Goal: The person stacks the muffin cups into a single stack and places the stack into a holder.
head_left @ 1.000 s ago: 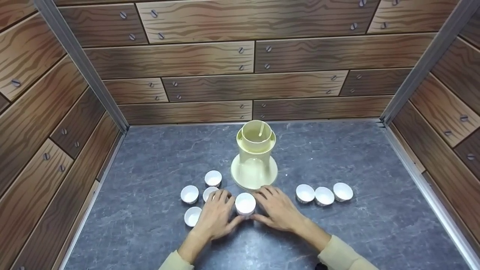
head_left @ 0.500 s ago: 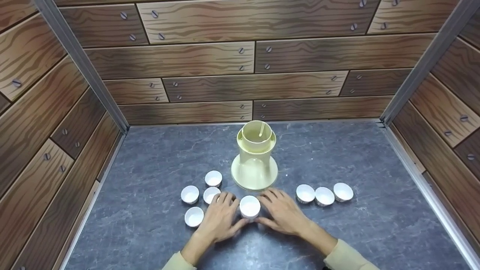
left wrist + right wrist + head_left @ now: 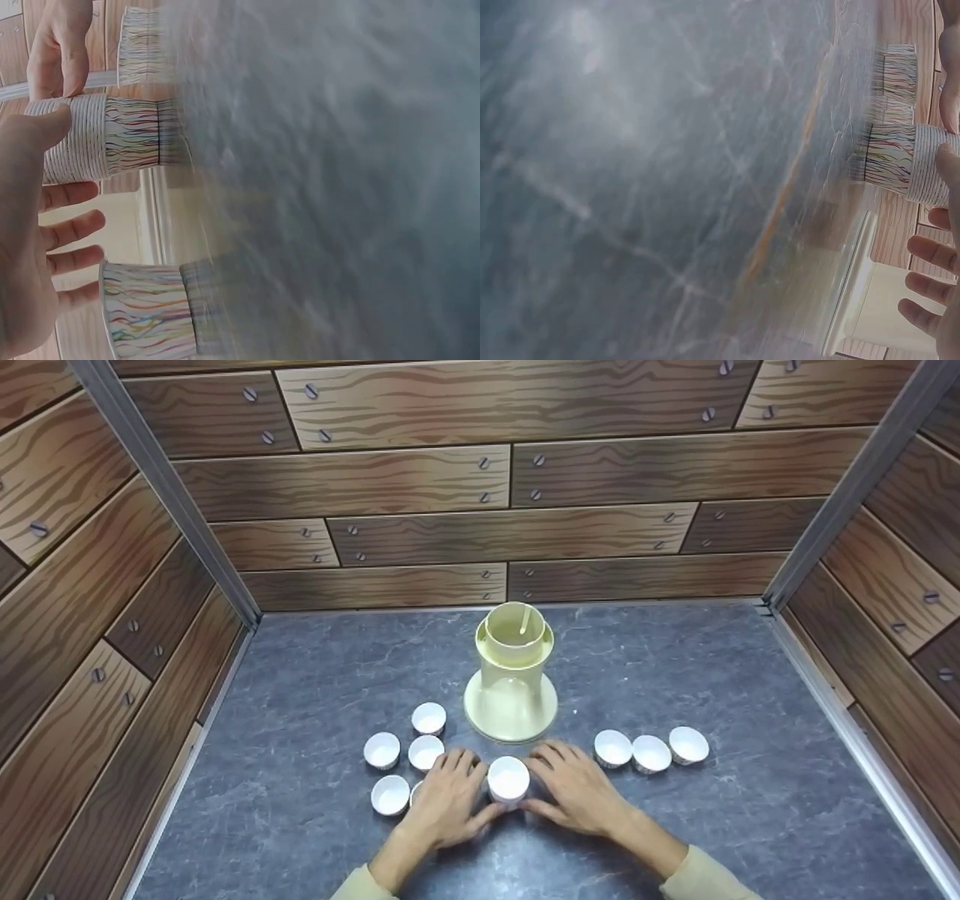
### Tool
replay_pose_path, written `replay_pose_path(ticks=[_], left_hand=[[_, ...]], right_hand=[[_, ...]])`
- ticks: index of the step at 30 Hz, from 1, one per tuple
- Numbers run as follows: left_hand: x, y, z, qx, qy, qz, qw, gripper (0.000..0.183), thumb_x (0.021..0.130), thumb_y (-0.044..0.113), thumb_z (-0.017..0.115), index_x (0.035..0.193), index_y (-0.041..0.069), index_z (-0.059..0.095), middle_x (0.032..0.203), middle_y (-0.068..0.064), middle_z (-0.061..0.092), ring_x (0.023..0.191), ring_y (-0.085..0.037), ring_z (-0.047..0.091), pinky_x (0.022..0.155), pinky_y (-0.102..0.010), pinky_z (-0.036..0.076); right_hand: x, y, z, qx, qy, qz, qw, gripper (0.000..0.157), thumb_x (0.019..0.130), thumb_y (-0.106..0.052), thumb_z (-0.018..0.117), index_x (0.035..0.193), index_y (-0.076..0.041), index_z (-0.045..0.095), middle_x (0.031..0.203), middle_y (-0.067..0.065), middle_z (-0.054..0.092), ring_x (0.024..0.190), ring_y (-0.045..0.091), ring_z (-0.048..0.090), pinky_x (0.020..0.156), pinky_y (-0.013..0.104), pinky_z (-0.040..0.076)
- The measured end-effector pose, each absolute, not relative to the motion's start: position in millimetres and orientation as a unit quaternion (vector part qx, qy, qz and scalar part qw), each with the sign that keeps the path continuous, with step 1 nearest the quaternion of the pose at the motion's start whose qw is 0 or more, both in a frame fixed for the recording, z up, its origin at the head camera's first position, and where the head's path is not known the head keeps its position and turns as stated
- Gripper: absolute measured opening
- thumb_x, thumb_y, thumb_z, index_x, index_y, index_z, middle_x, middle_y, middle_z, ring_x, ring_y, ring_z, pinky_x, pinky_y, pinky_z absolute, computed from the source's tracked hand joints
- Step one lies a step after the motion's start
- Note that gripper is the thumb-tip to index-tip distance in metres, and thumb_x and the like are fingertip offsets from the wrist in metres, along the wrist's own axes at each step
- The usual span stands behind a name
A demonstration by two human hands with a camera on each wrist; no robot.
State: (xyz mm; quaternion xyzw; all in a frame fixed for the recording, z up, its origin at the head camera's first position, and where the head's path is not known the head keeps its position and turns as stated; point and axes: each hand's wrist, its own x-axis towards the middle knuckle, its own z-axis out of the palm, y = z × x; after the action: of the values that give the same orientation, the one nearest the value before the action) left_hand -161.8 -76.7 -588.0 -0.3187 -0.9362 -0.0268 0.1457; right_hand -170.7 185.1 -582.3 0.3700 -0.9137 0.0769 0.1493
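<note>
A nested stack of white paper baking cups, upright on the table, stands between my two hands. In the left wrist view the stack shows many ridged rims above a side with wavy coloured lines. My left hand holds its left side, thumb at the near face and fingers along the far side. From the right, my right hand holds it the same way, the two thumbs almost meeting in front. Beside my left hand are several single cups, one partly hidden behind that hand.
Just beyond the stack stands a pale yellow plastic cylinder with a wide round base and an open top. Three more cups sit in a row to the right. Wood-patterned walls enclose the dark marbled table.
Both hands have moved slightly right and nearer with the cup stack between them. Another single cup now shows from behind my left hand. The other cups and yellow cylinder stay in place.
</note>
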Motion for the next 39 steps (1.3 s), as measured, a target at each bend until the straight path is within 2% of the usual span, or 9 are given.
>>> replay_pose_path(ticks=[6,11,19,26,39], left_hand=[[-160,-73,-589,-0.327,-0.932,-0.032,0.153,0.064,0.099,0.074,0.046,0.121,0.016,0.065,0.114,-0.002,0.064,0.110,-0.023,0.062,0.099,-0.041,0.052],[-159,-70,-589,-0.335,-0.928,-0.035,0.158,0.062,0.098,0.073,0.049,0.120,0.017,0.065,0.114,-0.002,0.065,0.111,-0.023,0.062,0.100,-0.041,0.051],[-158,-66,-591,-0.342,-0.925,-0.032,0.161,0.069,0.097,0.076,0.047,0.122,0.015,0.067,0.114,-0.003,0.065,0.113,-0.023,0.061,0.098,-0.042,0.052],[-156,-62,-590,-0.343,-0.929,-0.030,0.135,0.075,0.097,0.080,0.043,0.125,0.015,0.067,0.118,-0.004,0.065,0.116,-0.024,0.063,0.102,-0.043,0.053],[-153,-57,-589,-0.353,-0.926,-0.024,0.131,0.074,0.095,0.079,0.048,0.123,0.014,0.067,0.119,-0.005,0.066,0.116,-0.024,0.062,0.100,-0.041,0.054]], right_hand=[[-167,191,-581,0.364,-0.918,0.081,0.133,0.065,0.097,-0.068,0.059,0.135,-0.016,0.066,0.130,0.003,0.068,0.126,0.024,0.062,0.103,0.046,0.056],[-165,194,-582,0.366,-0.916,0.078,0.146,0.063,0.095,-0.067,0.063,0.135,-0.018,0.067,0.129,0.002,0.068,0.126,0.024,0.062,0.102,0.045,0.055],[-161,199,-584,0.373,-0.909,0.075,0.167,0.060,0.095,-0.066,0.064,0.132,-0.019,0.067,0.128,0.004,0.069,0.125,0.024,0.062,0.101,0.044,0.055],[-156,202,-585,0.373,-0.910,0.074,0.164,0.056,0.095,-0.064,0.065,0.128,-0.019,0.069,0.125,0.002,0.070,0.123,0.023,0.063,0.103,0.044,0.056],[-150,206,-584,0.369,-0.911,0.068,0.171,0.056,0.092,-0.065,0.068,0.126,-0.019,0.069,0.121,-0.001,0.069,0.121,0.022,0.063,0.103,0.043,0.055]])
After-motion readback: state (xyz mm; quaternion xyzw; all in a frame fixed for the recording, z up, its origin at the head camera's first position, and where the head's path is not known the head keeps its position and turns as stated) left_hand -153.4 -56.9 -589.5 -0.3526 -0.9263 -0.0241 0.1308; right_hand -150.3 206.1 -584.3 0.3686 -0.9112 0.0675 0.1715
